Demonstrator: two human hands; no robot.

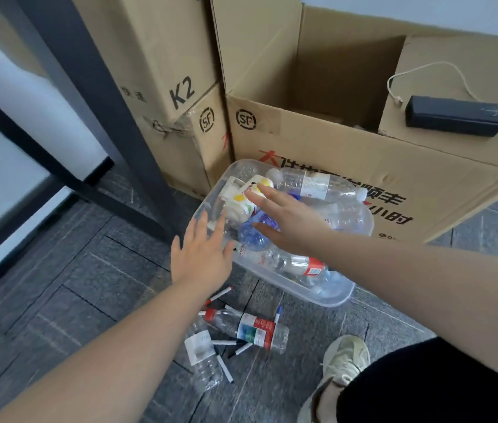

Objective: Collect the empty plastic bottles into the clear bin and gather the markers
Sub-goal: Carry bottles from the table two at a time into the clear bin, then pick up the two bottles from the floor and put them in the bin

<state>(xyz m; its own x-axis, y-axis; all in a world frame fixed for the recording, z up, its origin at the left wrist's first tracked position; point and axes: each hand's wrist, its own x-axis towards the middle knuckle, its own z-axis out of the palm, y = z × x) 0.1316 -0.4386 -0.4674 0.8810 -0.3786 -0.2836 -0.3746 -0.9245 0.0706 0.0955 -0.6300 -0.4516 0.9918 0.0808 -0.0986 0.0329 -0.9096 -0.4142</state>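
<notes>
The clear bin [334, 296] stands on the floor, filled with several empty plastic bottles. My right hand [284, 222] lies flat and open over the bottles in the bin, fingers spread, holding nothing. My left hand [203, 254] hovers open at the bin's left rim, empty. In front of the bin, a red-capped bottle [249, 329] and a clear bottle [203, 357] lie on the floor. Several markers are scattered around them, among them a red-and-white marker [218, 296] and a black-tipped marker [241, 349].
A large open cardboard box [318, 148] stands behind the bin, with a black power brick [454, 116] and white cable on its flap. Stacked closed boxes [174, 71] and a dark table leg [95, 87] are at left. My shoe [344, 361] is at lower right.
</notes>
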